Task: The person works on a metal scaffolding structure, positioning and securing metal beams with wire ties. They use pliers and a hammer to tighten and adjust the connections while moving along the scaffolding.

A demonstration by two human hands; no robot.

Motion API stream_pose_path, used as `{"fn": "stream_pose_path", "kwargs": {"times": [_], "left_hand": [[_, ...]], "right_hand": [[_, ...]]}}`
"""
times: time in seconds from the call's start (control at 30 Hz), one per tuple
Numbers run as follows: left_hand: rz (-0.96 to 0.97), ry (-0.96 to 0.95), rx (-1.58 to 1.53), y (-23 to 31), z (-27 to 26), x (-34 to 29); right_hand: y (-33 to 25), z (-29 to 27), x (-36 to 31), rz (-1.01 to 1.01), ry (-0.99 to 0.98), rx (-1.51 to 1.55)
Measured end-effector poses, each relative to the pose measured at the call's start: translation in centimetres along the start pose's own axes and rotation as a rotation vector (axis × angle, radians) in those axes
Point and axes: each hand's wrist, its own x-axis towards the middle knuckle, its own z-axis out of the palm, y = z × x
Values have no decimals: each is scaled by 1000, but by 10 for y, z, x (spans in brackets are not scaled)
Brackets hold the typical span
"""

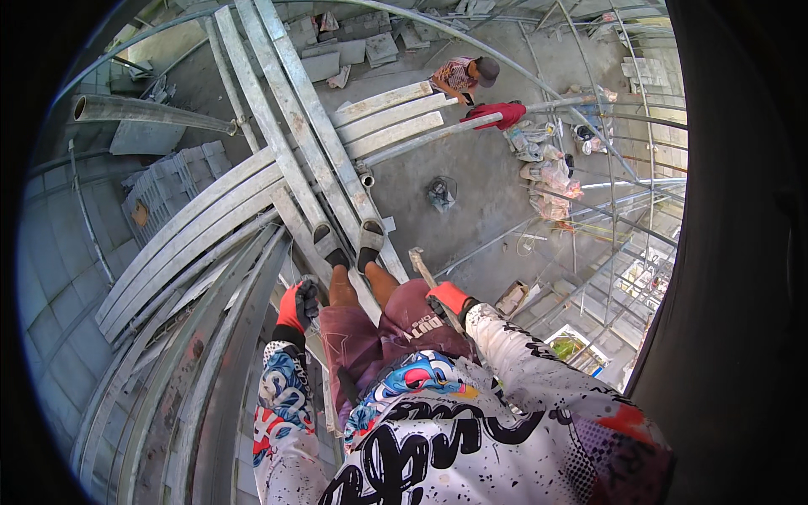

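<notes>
My right hand [449, 296], in a red and dark work glove, is closed around the handle of a hammer [427, 271]. The hammer's head points up and away from me, beside my right thigh. At my left side, my left hand [299, 305] wears a matching red and dark glove. Its fingers are curled, and whatever they may hold is hidden. My sandalled feet [369, 244] stand on long metal planks [295, 118] that run away from me, laid across other planks [194, 202].
A person [459, 77] in a cap is beyond the planks, near a dark red cloth [495, 114]. Scaffold pipes [547, 80] cross the right side above a lower floor. A thick pipe [151, 109] lies left, near stacked blocks [178, 181]. Bags [551, 181] sit below right.
</notes>
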Motion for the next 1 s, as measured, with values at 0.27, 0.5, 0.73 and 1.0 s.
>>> {"fn": "stream_pose_path", "kwargs": {"times": [0.27, 0.5, 0.73, 1.0], "left_hand": [[3, 189, 546, 18, -2, 13], [131, 174, 709, -17, -46, 35], [24, 319, 732, -28, -31, -3], [250, 395, 863, -28, -30, -2]], "right_hand": [[-71, 41, -32, -246, -89, -180], [-73, 25, -35, -158, -32, -152], [8, -46, 18, -152, 26, -298], [4, -76, 0, -187, -72, -330]]}}
